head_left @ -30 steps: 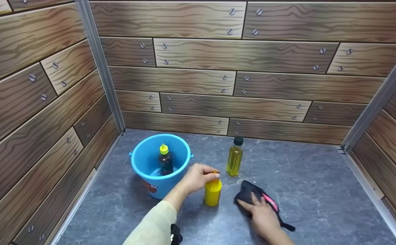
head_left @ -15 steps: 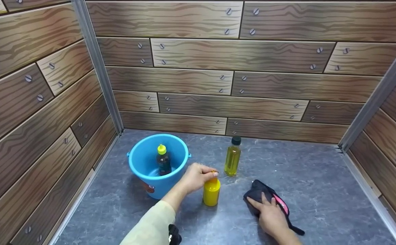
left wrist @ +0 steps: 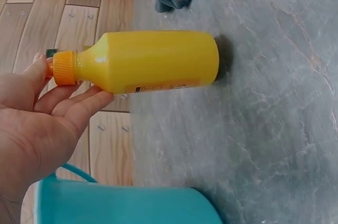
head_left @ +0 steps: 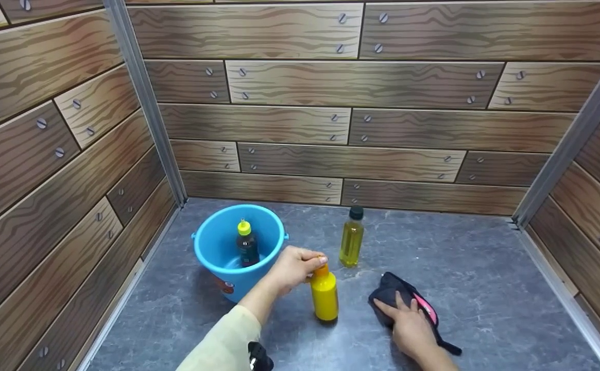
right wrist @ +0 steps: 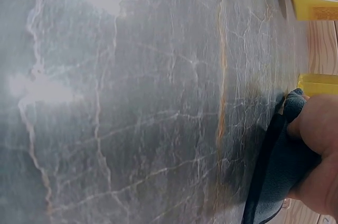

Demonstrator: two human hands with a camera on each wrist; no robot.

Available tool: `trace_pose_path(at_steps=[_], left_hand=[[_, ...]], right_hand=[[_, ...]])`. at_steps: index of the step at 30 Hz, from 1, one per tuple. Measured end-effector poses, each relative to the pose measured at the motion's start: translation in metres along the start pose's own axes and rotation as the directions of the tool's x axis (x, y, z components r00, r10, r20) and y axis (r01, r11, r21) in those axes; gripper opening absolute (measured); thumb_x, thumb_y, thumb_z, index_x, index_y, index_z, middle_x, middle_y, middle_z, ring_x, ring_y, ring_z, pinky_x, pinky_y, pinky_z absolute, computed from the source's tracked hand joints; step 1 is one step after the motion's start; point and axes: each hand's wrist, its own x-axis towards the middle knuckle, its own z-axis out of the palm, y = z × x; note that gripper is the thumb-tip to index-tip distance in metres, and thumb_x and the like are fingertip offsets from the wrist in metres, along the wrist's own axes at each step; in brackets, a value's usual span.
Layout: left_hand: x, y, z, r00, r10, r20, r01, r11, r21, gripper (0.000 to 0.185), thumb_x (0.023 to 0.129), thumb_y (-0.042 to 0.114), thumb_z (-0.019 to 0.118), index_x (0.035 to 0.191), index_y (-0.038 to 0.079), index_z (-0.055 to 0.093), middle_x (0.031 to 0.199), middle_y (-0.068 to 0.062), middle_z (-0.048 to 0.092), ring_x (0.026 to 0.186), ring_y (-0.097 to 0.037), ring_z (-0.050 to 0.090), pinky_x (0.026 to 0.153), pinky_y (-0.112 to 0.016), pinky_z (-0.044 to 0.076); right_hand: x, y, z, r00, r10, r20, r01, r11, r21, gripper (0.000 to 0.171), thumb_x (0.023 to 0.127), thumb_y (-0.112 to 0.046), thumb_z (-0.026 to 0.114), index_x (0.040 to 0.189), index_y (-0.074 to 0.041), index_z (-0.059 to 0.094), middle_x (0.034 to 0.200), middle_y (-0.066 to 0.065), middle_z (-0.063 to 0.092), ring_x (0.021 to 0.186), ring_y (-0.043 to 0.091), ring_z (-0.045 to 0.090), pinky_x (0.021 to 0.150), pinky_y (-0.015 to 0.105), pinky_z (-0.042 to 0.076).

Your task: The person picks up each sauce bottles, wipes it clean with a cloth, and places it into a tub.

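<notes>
A yellow squeeze bottle (head_left: pixel 325 299) with an orange cap is pinched at the cap by my left hand (head_left: pixel 293 269). The bottle leans slightly, and a dark shadow lies under its base. The left wrist view shows the thumb and fingers at the orange cap (left wrist: pixel 64 67), with other fingers along the bottle's shoulder. My right hand (head_left: pixel 413 330) rests with spread fingers on a dark cloth (head_left: pixel 395 293) with a pink patch, flat on the grey surface. Under that hand, part of the cloth is hidden.
Left of the yellow bottle stands a blue bucket (head_left: pixel 240 281), a dark bottle with a yellow-green cap (head_left: pixel 248 247) inside it. Behind, a black-capped bottle of yellow-green liquid (head_left: pixel 351 245) stands upright. Wood-patterned walls (head_left: pixel 289 123) enclose the grey surface (head_left: pixel 485 268).
The yellow bottle has tilted and appears slightly raised, its base shifted toward the front, with the left hand still at its cap. Earlier, the right hand slid the cloth rightward; it now stays there.
</notes>
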Motion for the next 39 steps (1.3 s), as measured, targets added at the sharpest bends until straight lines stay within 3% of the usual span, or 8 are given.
trace_pose_path(at_steps=[8,17,26,32,39], left_hand=[[-0.01,0.03,-0.012,0.999,-0.014,-0.031,0.012,0.998,-0.059,0.027,0.107,0.027,0.067,0.124,0.01,0.08,0.119,-0.008,0.076,0.106,-0.025,0.073,0.093,-0.05,0.06],[-0.027,0.074,-0.041,1.0,0.02,-0.024,-0.023,0.992,-0.124,0.03,0.107,0.025,0.068,0.126,0.004,0.077,0.116,-0.014,0.076,0.107,-0.029,0.074,0.093,-0.05,0.06],[-0.039,0.109,-0.082,0.999,0.035,-0.018,-0.038,0.982,-0.185,0.029,0.108,0.023,0.065,0.125,0.002,0.076,0.115,-0.016,0.075,0.108,-0.034,0.074,0.093,-0.052,0.06],[-0.048,0.122,-0.115,0.996,0.02,-0.085,-0.04,0.969,-0.244,0.034,0.109,0.023,0.064,0.134,0.002,0.071,0.125,-0.021,0.072,0.114,-0.038,0.072,0.095,-0.053,0.059],[-0.055,0.123,-0.155,0.984,0.009,-0.176,-0.047,0.976,-0.214,0.038,0.11,0.028,0.062,0.139,0.004,0.068,0.131,-0.019,0.067,0.117,-0.035,0.07,0.098,-0.05,0.058]], right_hand=[[0.001,0.0,0.001,1.0,0.021,0.02,-0.021,1.0,0.002,0.077,0.09,0.014,0.061,0.152,-0.032,0.06,0.162,0.031,0.039,0.142,0.07,0.029,0.107,0.083,0.03],[0.002,0.0,0.0,1.0,0.022,0.012,-0.022,1.0,0.0,0.077,0.091,0.013,0.062,0.152,-0.033,0.06,0.163,0.03,0.039,0.143,0.069,0.029,0.108,0.082,0.029],[0.0,0.001,0.003,1.0,0.0,-0.018,0.0,1.0,0.007,0.077,0.089,0.014,0.062,0.15,-0.032,0.062,0.162,0.031,0.039,0.141,0.07,0.029,0.11,0.081,0.029],[0.0,0.001,0.005,1.0,-0.003,-0.024,0.003,1.0,0.009,0.078,0.087,0.015,0.06,0.15,-0.031,0.063,0.161,0.032,0.039,0.14,0.072,0.029,0.109,0.081,0.029],[0.001,0.003,0.007,1.0,-0.009,-0.023,0.009,1.0,0.017,0.077,0.087,0.014,0.061,0.15,-0.031,0.063,0.161,0.033,0.039,0.14,0.072,0.028,0.11,0.081,0.028]])
